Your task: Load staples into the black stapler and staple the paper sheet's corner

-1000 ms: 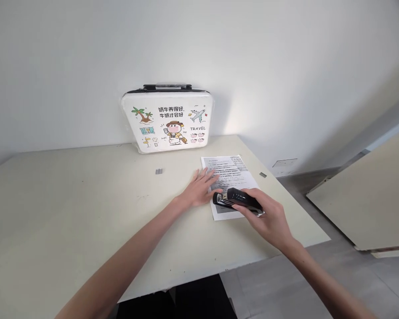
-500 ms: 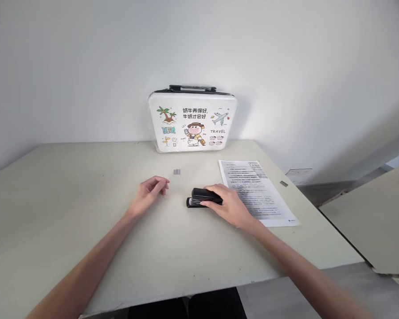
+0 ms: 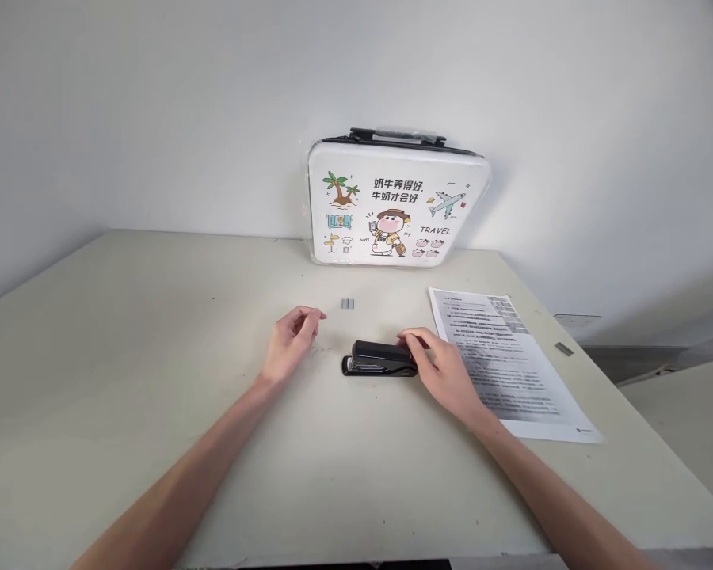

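1. Two grips, both bare hands, are in view. The right grip is bent around the rear end of a black stapler; whether it pinches firmly or merely rests there cannot be told.
2. The left grip is loosely curled, left of the stapler and apart from it. Nothing is seen in it; whether thumb and fingertips meet is unclear.
3. Change noted: one second ago the stapler was over the near part of the printed paper, with the left grip flat on that paper. Now the stapler lies on the pale surface, left of the paper, and the left grip is well clear.
4. Bearing on the work, as a judgement: stapler and paper are now separate, and the stapler appears set down rather than in use.
5. Container: one white illustrated case stands at the back against the wall. It appears closed; contents hidden. The stapler's load is likewise not visible.
6. Two grey items resembling staple strips: one beyond the stapler, one right of the paper.
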A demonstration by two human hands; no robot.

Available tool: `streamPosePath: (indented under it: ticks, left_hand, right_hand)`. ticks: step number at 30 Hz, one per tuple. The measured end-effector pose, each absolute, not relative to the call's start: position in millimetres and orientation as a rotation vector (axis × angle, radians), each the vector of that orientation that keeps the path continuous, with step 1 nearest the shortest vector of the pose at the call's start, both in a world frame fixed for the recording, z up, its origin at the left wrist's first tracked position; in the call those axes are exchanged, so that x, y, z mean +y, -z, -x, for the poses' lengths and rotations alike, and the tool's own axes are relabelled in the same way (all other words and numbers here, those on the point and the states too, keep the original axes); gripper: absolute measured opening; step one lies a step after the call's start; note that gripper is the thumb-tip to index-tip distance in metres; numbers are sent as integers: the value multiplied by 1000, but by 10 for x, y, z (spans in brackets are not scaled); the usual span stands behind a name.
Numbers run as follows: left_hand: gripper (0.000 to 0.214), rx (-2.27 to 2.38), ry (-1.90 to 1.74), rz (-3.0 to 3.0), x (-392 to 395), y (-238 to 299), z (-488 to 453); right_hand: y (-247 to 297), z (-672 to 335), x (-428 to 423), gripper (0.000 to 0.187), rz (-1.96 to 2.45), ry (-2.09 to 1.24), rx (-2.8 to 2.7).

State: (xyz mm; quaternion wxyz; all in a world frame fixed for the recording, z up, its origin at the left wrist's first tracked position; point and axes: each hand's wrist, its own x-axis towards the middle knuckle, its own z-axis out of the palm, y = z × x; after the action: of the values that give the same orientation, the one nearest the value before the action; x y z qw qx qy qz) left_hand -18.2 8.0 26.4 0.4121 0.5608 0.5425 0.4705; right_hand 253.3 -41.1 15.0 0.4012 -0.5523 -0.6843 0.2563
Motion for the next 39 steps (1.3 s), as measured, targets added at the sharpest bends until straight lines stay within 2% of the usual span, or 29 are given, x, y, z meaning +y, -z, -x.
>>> streamPosePath:
  ticks: [8,15,20,22,26,33,39]
  left_hand:
    - [27,1513,-1413,-1311,239,-193,369]
    - [27,1567,-1418,-1302,249,-221,432]
    - [28,1445,-1273,-1387,180,-241,360]
    - [35,1380,-1189,-1403,135,-253,301]
    - [53,1142,-1139,-1196,40,-248,172]
    - [59,770,-916,-549,-121,-203,-49]
    - [53,710,-884,-381,-157,-184,-82]
  right_hand:
    - [-4,-2533,-409,38,1447,-595,-1776]
    - [-34,-2525,-447,41,1464,-553,-1812]
    - [-56,-2513,-486,22,1305,-392,-2094]
    - [-55,-2503,-499,20,1265,-269,-2129]
    - [-49,-2495,-518,6,1155,-142,-2019]
    - [-80,-2472,-560,39,830,149,-1975]
    - [-153,-2392,-624,34,804,300,-2034]
